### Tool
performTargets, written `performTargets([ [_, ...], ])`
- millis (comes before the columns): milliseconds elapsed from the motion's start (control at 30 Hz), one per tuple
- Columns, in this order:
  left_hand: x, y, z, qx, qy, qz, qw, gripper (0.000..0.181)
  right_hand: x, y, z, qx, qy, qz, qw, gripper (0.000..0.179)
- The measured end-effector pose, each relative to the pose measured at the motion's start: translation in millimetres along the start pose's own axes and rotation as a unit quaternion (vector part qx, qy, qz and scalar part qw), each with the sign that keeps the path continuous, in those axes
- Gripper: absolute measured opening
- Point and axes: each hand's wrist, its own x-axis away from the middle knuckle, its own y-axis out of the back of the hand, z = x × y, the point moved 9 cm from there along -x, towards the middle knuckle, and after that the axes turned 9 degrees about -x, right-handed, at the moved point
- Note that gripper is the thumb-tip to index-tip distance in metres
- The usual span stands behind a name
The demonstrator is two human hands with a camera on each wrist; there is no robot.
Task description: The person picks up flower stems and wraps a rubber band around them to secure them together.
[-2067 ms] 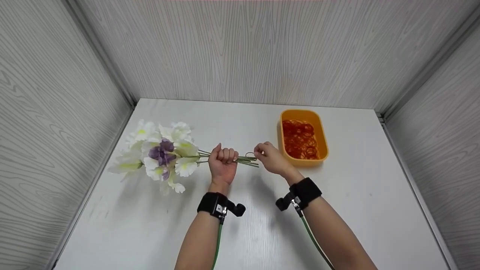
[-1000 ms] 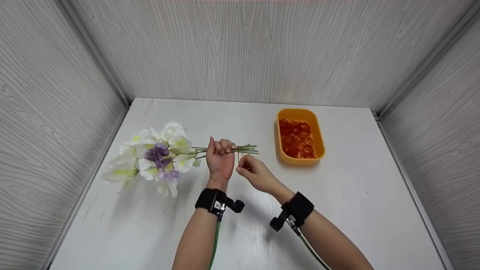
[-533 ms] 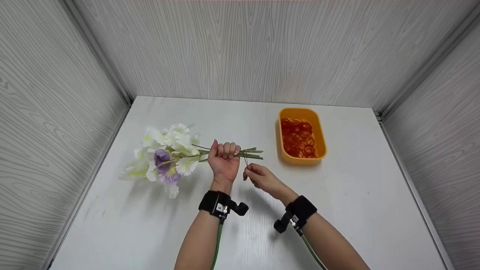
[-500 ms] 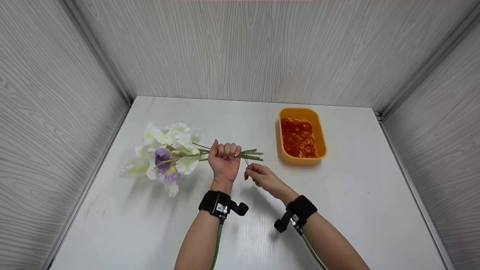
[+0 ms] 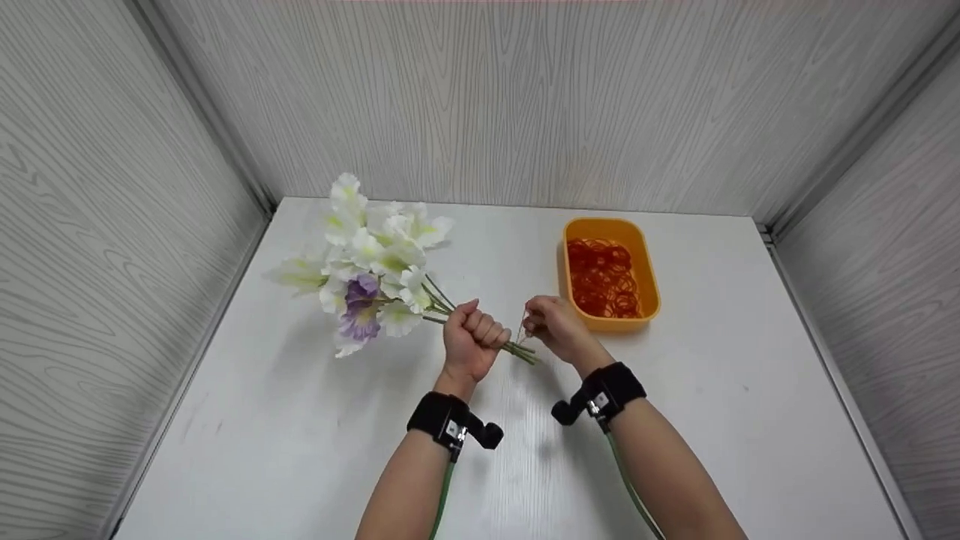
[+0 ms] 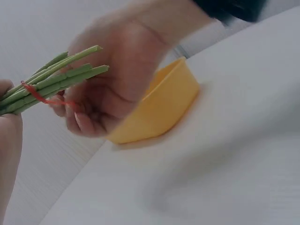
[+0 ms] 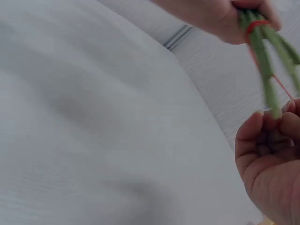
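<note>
- gripping the green stems (image 6: 54, 83) firmly in the left hand (image 5: 471, 343), with fingers curled fully round
- with the white-and-purple iris-like flowers (image 5: 375, 271) toward ten o'clock from that grip, over the white tabletop (image 5: 300, 450)
- pinching a red rubber band (image 7: 257, 24) with the right hand (image 5: 562, 330), between two and three o'clock from the left
- holding it out from a loop round the stems, just beside the left hand
- near an orange-yellow tub (image 5: 611, 325) at half past one from the right hand
</note>
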Motion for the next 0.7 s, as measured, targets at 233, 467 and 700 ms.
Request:
performTargets([
  [233,-0.9,12.5,8.4,-0.118,0.016,-0.03,0.9924,0.049,8.4,-15.6,29.4,0.049,0.011,0.035,0.9981,0.033],
  [467,-3.1,24.0,-6.6,-0.154,-0.047,-0.063,0.985,0.05,23.3,-39.9,36.3,0.088,0.032,0.1,0.9906,0.03],
  [700,-3.7,28.2,-20.9,-0.124,-0.108,-0.08,0.9832,0.047,38.6,-70.6,36.3,0.199,0.1,0.155,0.9623,0.025],
])
